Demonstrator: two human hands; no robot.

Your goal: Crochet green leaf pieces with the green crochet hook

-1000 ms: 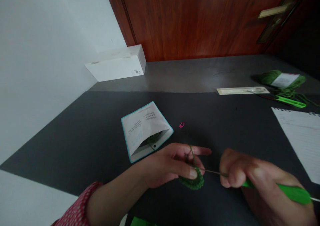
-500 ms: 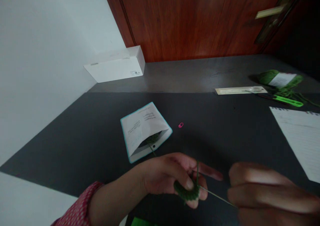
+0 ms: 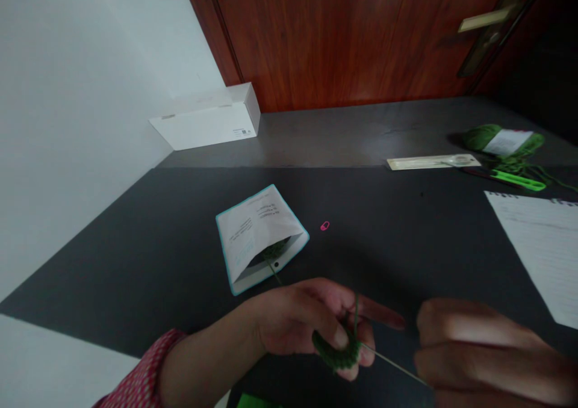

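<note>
While your left hand (image 3: 298,321) pinches the dark green crocheted round (image 3: 336,352) between thumb and fingers, low in view and just right of centre, a thin green yarn strand (image 3: 356,315) rises from the work beside your outstretched forefinger. Your right hand (image 3: 492,351) has drawn away toward the lower right and gone blurred, and the bright green hook handle seen a moment ago no longer shows. Its long thin metal hook shaft (image 3: 395,364) now spans the gap between your hands, so the pull has opened the distance without freeing the work: the shaft's far end meets the round's edge, and your blurred fingers stay closed narrowly around the near end. Beyond your left hand, a white paper pouch with teal edges (image 3: 259,236) lies on the dark grey tabletop (image 3: 383,257), a green yarn ball (image 3: 274,250) showing in its mouth and a strand leading toward your hand. A small pink stitch marker (image 3: 324,226) sits just beside the pouch. Farther off lie a green yarn skein with a white label (image 3: 503,142), a cream flat packet (image 3: 431,162) and a ruled white sheet (image 3: 537,251)
</note>
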